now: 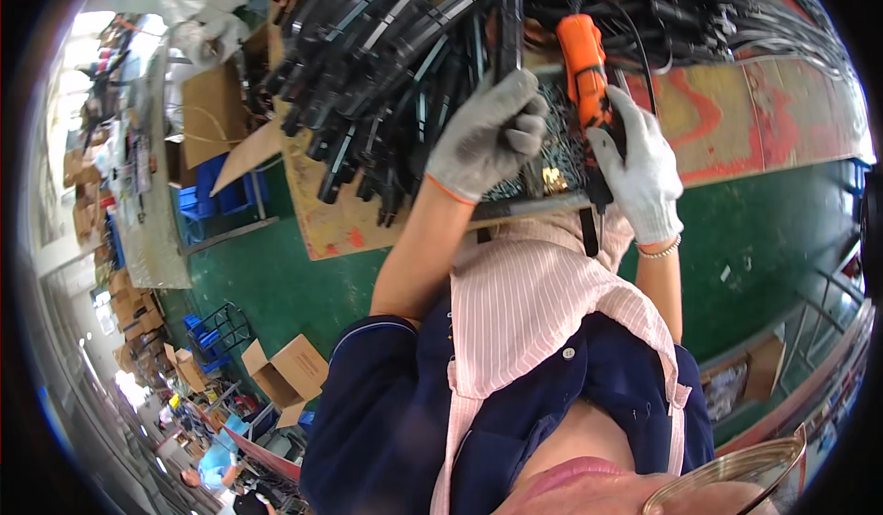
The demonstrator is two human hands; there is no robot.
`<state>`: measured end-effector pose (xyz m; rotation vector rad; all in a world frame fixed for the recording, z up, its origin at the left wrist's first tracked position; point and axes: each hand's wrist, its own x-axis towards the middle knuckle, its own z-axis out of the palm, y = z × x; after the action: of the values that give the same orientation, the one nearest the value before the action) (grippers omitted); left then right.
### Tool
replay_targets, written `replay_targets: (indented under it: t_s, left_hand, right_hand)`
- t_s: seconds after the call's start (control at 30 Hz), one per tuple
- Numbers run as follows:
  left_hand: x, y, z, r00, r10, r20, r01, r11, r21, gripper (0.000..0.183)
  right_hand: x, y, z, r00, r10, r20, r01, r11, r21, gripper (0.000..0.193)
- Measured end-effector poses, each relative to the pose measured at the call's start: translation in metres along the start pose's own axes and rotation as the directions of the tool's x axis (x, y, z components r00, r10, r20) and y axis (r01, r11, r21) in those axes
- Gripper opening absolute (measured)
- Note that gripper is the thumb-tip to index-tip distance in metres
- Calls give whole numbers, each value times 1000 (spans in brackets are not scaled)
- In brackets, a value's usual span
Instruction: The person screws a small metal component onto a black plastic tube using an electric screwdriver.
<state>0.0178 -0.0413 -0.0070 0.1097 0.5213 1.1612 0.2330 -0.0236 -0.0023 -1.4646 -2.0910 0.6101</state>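
My left hand point(487, 138), in a grey-white work glove, is closed with its fingers curled. A long black bar-shaped part point(509, 32) rises from its grip. To its right, my gloved right hand point(641, 170) has thumb and fingers around the black lower portion of an orange electric screwdriver point(581, 60). The driver's thin bit point(602, 223) points back toward my apron. Between my hands, a tray of small screws point(559, 133) sits at the table edge, with a few brass-coloured pieces point(553, 180) at its near end. My left hand partly covers it.
A large heap of black bar-shaped parts point(368, 83) covers the table's left side. Black cables point(671, 18) lie along the back right. The worn table point(708, 138) has red paint marks. Cardboard boxes point(287, 368) and blue crates point(216, 193) stand left; another person point(216, 464) is far off.
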Motion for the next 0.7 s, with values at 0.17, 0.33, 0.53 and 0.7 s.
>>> replay_targets:
  t_s: [0.17,0.33,0.53,0.7]
  left_hand:
    - [-8,-3,3,990,109,-93,-68,927,368,25]
    - [-2,-10,-3,987,159,10,-157,961,228,20]
    - [-3,-7,23,982,124,-142,-98,979,179,18]
    - [-6,-5,10,983,124,-137,-102,982,157,18]
  right_hand:
    - [-3,-1,14,997,77,-15,-76,996,39,58]
    - [19,8,20,992,118,40,-123,983,134,70]
    - [9,-8,-12,984,-136,111,-116,-25,993,73]
    - [4,-18,-1,991,-53,-121,48,-711,702,48]
